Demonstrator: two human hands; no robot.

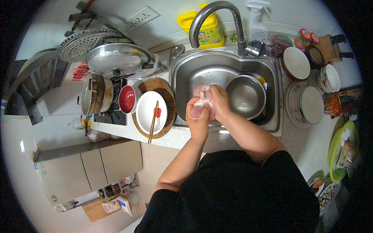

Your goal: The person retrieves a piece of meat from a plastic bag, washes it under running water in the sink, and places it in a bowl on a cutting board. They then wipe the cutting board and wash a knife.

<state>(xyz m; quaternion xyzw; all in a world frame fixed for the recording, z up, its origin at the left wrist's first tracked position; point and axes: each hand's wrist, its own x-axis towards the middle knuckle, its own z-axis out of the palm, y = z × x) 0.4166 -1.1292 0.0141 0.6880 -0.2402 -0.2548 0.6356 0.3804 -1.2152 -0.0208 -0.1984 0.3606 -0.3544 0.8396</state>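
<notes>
A piece of raw pink meat with whitish fat [201,100] is held between my two hands over the left part of the stainless steel sink [186,70]. My left hand [198,118] grips its near left side, thumb on top. On its right side is my right hand [219,100], fingers curled around it and partly hidden. Just right of the hands, a round metal basin [246,96] with water stands in the sink. Behind the sink rises the curved faucet [217,7], its spout above and left of the meat.
Left of the sink, a white oval plate [147,116] with wooden chopsticks [153,121] rests on a round wooden board [172,107], beside a red-lined bowl [127,99]. Several bowls and plates [311,104] line the right counter. A yellow jug [211,35] and spray bottle [258,26] stand behind.
</notes>
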